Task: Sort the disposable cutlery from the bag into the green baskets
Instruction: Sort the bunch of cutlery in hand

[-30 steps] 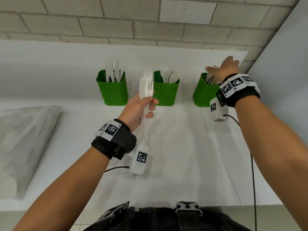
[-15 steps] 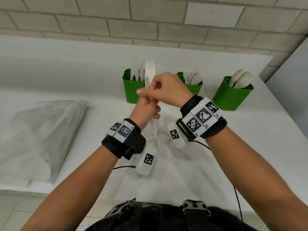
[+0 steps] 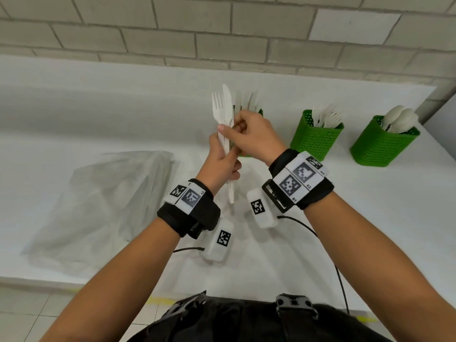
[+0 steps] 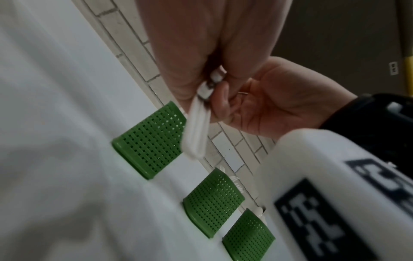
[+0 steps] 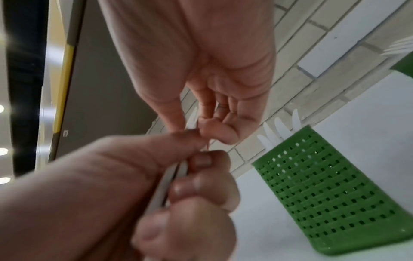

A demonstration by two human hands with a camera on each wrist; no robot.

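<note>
Our left hand (image 3: 220,162) grips an upright fork (image 3: 218,111) and knife (image 3: 227,107) above the tabletop (image 3: 370,218). Our right hand (image 3: 255,136) pinches the knife, with three green baskets (image 3: 313,141) at the far right and the bag (image 3: 103,203) lying left.

White flat tabletop (image 3: 370,218), far edge against a pale brick wall (image 3: 222,33). Near left: crumpled clear plastic bag (image 3: 103,201) lying flat. Along the far side, a row of three green perforated plastic baskets: left one (image 4: 149,139) mostly hidden in head view, middle one (image 3: 314,140), right one (image 3: 382,146) near the table's right edge. Baskets stand apart from each other.
</note>
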